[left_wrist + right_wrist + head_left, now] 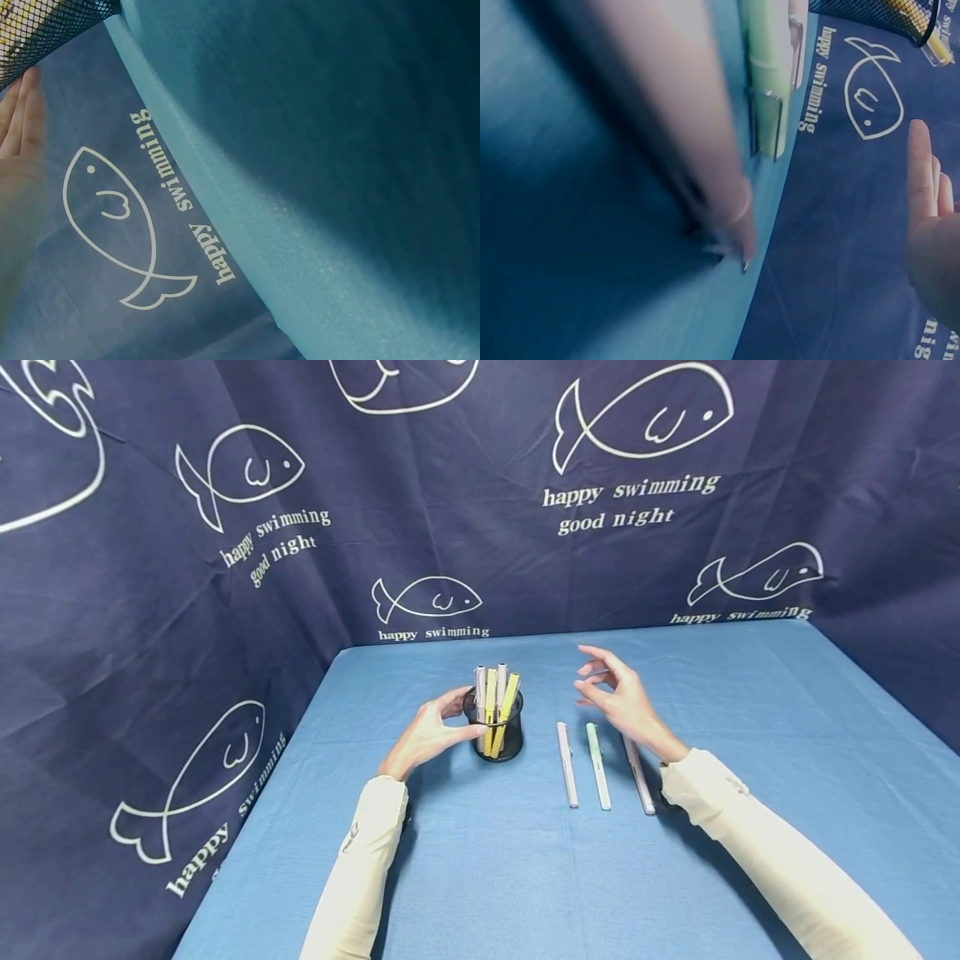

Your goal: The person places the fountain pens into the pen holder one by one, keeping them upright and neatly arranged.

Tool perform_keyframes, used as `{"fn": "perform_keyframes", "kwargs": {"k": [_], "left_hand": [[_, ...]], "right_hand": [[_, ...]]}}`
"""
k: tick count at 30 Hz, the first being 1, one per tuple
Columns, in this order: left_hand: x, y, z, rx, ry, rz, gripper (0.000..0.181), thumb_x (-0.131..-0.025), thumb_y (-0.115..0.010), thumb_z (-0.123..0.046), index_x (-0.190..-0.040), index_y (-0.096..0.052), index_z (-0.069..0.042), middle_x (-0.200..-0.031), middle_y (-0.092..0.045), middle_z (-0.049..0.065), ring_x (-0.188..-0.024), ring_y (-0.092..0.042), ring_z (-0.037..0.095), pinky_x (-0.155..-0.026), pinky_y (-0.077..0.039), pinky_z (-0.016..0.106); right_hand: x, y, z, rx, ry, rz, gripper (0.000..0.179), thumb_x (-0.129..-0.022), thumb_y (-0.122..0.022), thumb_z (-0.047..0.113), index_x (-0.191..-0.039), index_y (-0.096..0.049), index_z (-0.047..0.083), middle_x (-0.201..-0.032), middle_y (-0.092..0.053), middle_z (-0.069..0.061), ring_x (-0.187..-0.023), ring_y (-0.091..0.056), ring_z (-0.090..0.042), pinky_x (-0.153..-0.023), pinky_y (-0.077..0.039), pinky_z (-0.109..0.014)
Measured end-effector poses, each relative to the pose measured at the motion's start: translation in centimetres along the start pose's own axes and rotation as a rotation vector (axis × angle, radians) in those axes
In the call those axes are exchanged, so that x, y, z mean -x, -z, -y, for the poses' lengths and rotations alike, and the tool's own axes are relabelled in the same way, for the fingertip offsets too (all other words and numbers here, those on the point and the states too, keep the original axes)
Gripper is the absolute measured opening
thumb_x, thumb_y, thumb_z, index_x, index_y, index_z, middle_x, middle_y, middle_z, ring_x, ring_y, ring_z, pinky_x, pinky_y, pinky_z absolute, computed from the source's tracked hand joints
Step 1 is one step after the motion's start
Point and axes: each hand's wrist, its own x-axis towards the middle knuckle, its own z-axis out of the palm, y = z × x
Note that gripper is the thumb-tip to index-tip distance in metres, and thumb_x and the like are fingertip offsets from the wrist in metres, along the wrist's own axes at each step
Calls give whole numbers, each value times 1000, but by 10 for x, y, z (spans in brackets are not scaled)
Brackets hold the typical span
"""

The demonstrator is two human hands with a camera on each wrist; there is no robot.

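Observation:
A black mesh pen holder (513,742) stands upright with two yellow pens (491,702) and two pale pinkish pens (480,681) in it. My left hand (433,728) holds it from the left, thumb at the front of the rim and fingers behind; the left wrist view catches the fingers against the mesh (64,34). My right hand (626,703) hovers over the table with loosely bent fingers and nothing in them. Below it lie a pale pink pen (567,767), a light green pen (598,768) and another pinkish pen (641,778), its far end hidden by the hand.
Blue cloth covers the table (480,868). Dark blue curtains (450,510) printed with white fish and lettering hang along the back and sides. The three loose pens lie roughly side by side, to the right of the holder.

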Motion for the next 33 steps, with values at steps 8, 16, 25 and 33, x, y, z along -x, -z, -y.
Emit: {"fn": "perform_keyframes", "kwargs": {"k": [8, 16, 25, 33], "left_hand": [[0, 1, 0, 3, -1, -4, 78, -86, -86, -35, -152, -52, -12, -139, -63, 10, -130, -57, 31, -112, -41, 52], [0, 1, -1, 3, -10, 0, 78, -85, -86, -34, -152, -51, -11, -138, -64, 10, -129, -57, 31, -112, -40, 53], [-1, 1, 2, -11, -14, -1, 81, -85, -86, -37, -153, -50, -11, -140, -63, 10, -130, -57, 31, -113, -41, 52], [1, 1, 1, -1, -15, -2, 80, -85, -86, -36, -152, -52, -11, -141, -62, 11, -130, -57, 32, -112, -40, 54]], "right_hand": [[7, 17, -3, 17, -51, 12, 54, -100, -60, -7, -151, -44, -5, -114, -52, -25, -88, -65, -11, -75, -62, -43], [16, 29, -6, 66, -90, 3, 55, -97, -60, -9, -150, -44, -7, -113, -51, -27, -86, -66, -9, -72, -62, -46], [26, 49, -3, 146, -210, 15, 60, -99, -65, -2, -154, -39, -6, -121, -48, -32, -93, -64, -14, -72, -63, -43], [38, 62, -1, 182, -345, 77, 63, -101, -63, 1, -156, -33, -6, -127, -45, -32, -98, -63, -28, -77, -62, -44]]}}
